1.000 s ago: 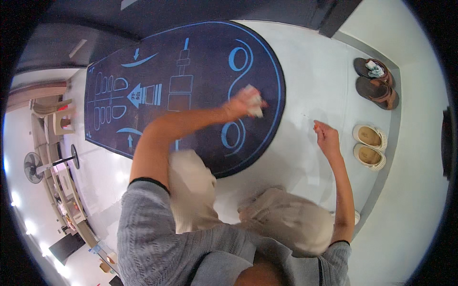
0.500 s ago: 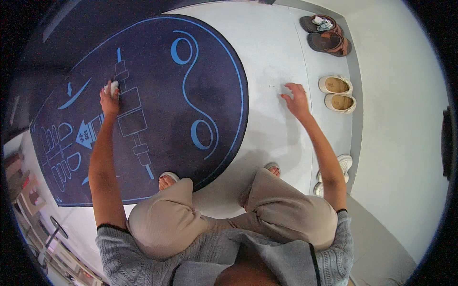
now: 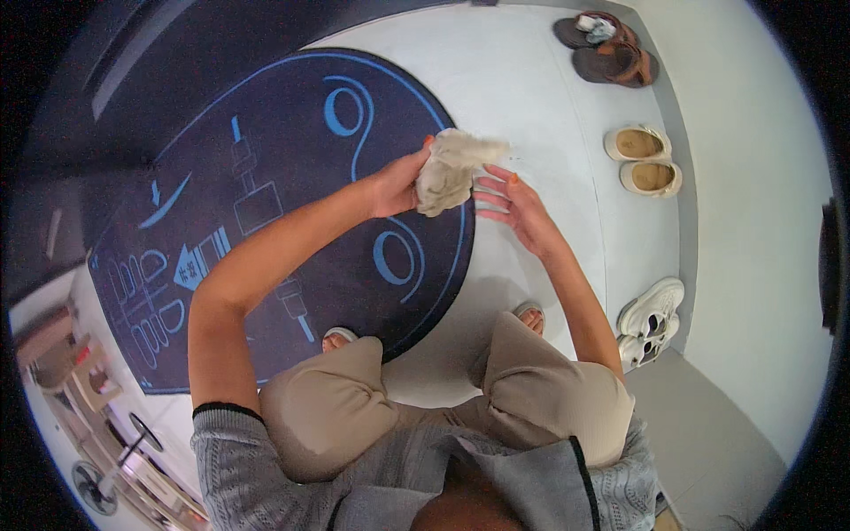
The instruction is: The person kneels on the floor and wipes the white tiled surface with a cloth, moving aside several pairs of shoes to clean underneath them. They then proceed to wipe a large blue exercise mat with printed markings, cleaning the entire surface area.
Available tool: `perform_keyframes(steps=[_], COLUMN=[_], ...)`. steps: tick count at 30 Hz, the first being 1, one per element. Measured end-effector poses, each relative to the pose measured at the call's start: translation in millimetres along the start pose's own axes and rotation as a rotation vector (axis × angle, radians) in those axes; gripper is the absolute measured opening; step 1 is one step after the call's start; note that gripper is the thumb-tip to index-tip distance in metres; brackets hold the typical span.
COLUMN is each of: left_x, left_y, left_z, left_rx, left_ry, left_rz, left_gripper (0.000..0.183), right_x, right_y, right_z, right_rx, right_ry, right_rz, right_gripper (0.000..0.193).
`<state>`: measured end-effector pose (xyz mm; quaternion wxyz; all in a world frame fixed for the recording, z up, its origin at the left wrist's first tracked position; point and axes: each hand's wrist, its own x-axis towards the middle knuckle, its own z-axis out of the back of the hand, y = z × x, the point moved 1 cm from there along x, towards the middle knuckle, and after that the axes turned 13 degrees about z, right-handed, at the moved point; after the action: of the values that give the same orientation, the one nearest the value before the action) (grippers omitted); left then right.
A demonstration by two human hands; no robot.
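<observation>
I saw my left hand (image 3: 396, 184) squeezed tight around a crumpled beige cloth (image 3: 452, 166), lifted above the right edge of the dark round mat (image 3: 292, 212). My right hand (image 3: 513, 202) was open, fingers spread, just beside the cloth and barely touching it. The mat had light blue curls on its far part and a blue arrow sign with block shapes on its left. On the right by the wall sat brown sandals (image 3: 611, 49) far off, cream slippers (image 3: 645, 159) in between, and white sneakers (image 3: 651, 319) near me.
</observation>
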<state>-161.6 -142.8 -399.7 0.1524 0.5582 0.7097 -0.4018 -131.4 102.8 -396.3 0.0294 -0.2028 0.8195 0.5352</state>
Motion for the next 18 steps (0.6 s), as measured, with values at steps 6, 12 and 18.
perform_keyframes(steps=[6, 12, 18], left_x=[36.6, 35.2, 35.7], left_y=[-23.9, -15.5, -20.5], left_z=[-29.8, -0.4, -21.7], left_rx=[0.110, -0.029, 0.517], left_ry=[-0.068, -0.199, -0.948], left_rz=[0.165, -0.042, -0.305], left_gripper=[0.060, 0.064, 0.063], right_x=[11.8, 12.6, 20.3], right_y=[-0.3, 3.9, 4.6], right_z=[21.2, 65.2, 99.7], right_rx=[-0.115, -0.139, 0.025], right_ry=[-0.035, -0.365, -0.522], right_rz=[0.018, 0.121, 0.297], right_gripper=[0.037, 0.017, 0.016])
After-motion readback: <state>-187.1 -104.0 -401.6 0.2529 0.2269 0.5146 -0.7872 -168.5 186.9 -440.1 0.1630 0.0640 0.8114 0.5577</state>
